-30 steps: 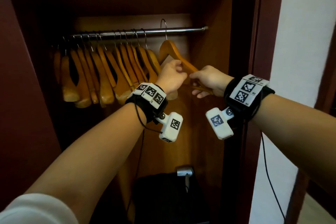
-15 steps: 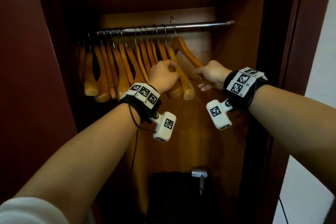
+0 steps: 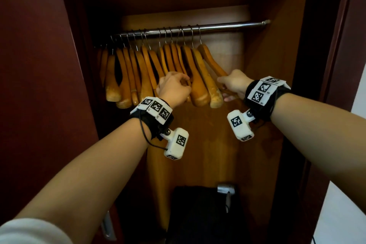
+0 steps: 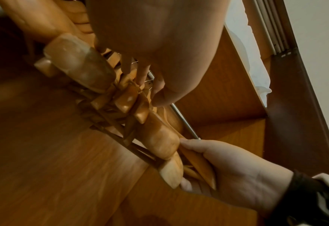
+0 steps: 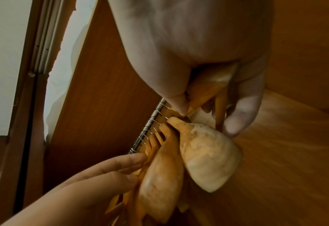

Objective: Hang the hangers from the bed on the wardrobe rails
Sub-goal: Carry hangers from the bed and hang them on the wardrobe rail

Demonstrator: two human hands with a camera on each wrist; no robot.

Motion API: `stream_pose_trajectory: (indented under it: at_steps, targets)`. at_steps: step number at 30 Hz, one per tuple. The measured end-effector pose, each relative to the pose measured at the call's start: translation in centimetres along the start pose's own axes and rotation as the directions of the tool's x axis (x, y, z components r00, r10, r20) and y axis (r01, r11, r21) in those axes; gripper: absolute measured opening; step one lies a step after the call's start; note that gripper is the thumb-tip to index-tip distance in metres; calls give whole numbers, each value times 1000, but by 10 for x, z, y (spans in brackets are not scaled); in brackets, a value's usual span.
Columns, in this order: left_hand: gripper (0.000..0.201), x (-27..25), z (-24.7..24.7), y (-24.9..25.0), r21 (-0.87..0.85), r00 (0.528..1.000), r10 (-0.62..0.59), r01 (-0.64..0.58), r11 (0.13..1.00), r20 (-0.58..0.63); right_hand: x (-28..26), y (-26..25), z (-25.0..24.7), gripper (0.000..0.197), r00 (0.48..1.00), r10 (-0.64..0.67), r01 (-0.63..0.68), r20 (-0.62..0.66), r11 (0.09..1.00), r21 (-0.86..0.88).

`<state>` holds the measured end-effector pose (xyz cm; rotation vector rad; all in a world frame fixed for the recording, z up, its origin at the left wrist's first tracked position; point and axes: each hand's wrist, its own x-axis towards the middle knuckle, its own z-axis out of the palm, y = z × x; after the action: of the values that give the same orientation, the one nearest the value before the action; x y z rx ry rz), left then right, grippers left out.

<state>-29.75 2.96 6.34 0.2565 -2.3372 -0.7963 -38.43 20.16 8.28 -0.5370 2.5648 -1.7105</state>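
Slid leftward, rightmost hanger (image 3: 213,61) now joins others; no legible writing.

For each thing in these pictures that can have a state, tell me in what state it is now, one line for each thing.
Wardrobe door: open.
Wardrobe rail: carries hangers on its left part, right part bare.
Row of wooden hangers: hooked on the rail, packed close.
Rightmost hanger: hooked on the rail, tilted, gripped at its arm.
Left hand: fingers curled among the hangers.
Right hand: grips the rightmost hanger.

Small "R1" and "R2" marks on right wristband (image 3: 265,91); nothing else legible
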Motion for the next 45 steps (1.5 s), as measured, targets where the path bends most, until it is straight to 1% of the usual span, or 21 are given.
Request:
stream_pose_trajectory:
  at_steps: [2,4,6,7,8,11,13,14,16,18,19,21,22,24,27,29,31,34,39,42,45]
  targets:
    - [47,-3,0,-1,79,1000,-8,7,997,10,-2,2,2,19,999,-41,40,-16,999,-25]
    - [52,-7,2,0,70,999,1,-4,998,51,-3,1,5,24,995,-98,97,-22,994,-42]
    - [55,-5,7,1,5,996,10,-11,1000,90,-2,0,5,42,993,-116,117,22,992,-49]
    - [56,-2,12,-1,-37,995,11,-8,999,104,-1,2,4,52,993,-105,108,53,992,-63]
    - [57,3,18,-5,-66,993,13,-5,998,116,0,3,2,62,993,-100,107,70,989,-105]
    - [52,11,26,-1,-87,984,34,-19,996,176,3,6,-1,94,995,-90,99,42,932,-349]
    - [51,6,21,8,-68,976,65,-52,996,207,3,5,0,111,997,-54,69,47,910,-409]
    - [50,6,18,11,-62,975,79,-68,996,207,4,4,1,118,998,-40,61,57,902,-426]
    - [48,10,14,8,-57,977,104,-95,994,186,5,3,4,122,998,-19,45,64,893,-448]
    - [49,14,10,1,-29,979,135,-132,991,150,6,3,5,119,998,-19,42,54,891,-452]
    - [52,15,9,-4,9,981,151,-153,988,122,7,3,7,114,999,-23,42,47,892,-451]
    - [65,18,6,-15,153,984,164,-174,973,72,8,2,11,102,999,-44,54,32,889,-456]
    - [72,19,3,-20,240,988,142,-152,959,59,8,1,13,98,998,-50,60,34,884,-464]
    - [82,18,-2,-26,351,997,68,-78,933,42,11,1,15,97,998,-41,62,55,883,-465]
    - [99,17,-11,-35,423,999,-34,21,906,23,15,1,18,96,996,-45,80,83,866,-493]
    - [105,17,-14,-41,438,995,-101,81,895,23,17,1,22,89,993,-58,103,101,842,-530]
    - [105,17,-17,-43,449,992,-120,89,889,42,20,0,25,81,992,-57,108,115,857,-504]
    - [96,20,-17,-39,471,990,-113,63,880,79,21,0,25,75,989,-87,132,122,893,-430]
    - [85,22,-4,-39,512,993,-121,108,852,-8,22,3,27,75,982,-100,143,159,945,-293]
    - [84,25,1,-45,532,992,-116,128,837,-55,22,4,30,62,977,-128,172,169,945,-278]
    - [84,27,2,-52,529,990,-117,140,837,-77,23,3,34,54,973,-160,205,169,933,-296]
